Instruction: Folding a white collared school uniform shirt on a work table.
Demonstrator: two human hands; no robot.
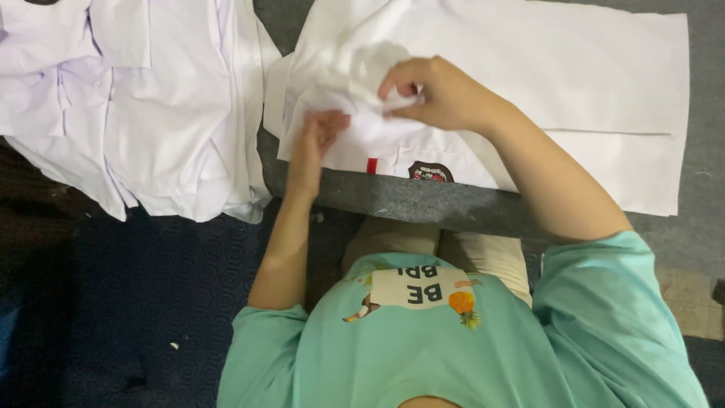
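At the grey table point(423, 202) edge, both hands' fingers point(393, 85) pinch the white shirt's point(529, 83) bunched fabric.

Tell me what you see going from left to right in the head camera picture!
Pile of white clothes → left hand → small red mark on the white shirt → dark round badge → right hand pinching the shirt's bunched cloth.

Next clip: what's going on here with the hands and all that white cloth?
A person in a teal shirt works on a white shirt spread flat on a grey board. The right hand pinches a bunched fold of its fabric, and the left hand presses the cloth just beside it. A pile of white garments lies to the left.
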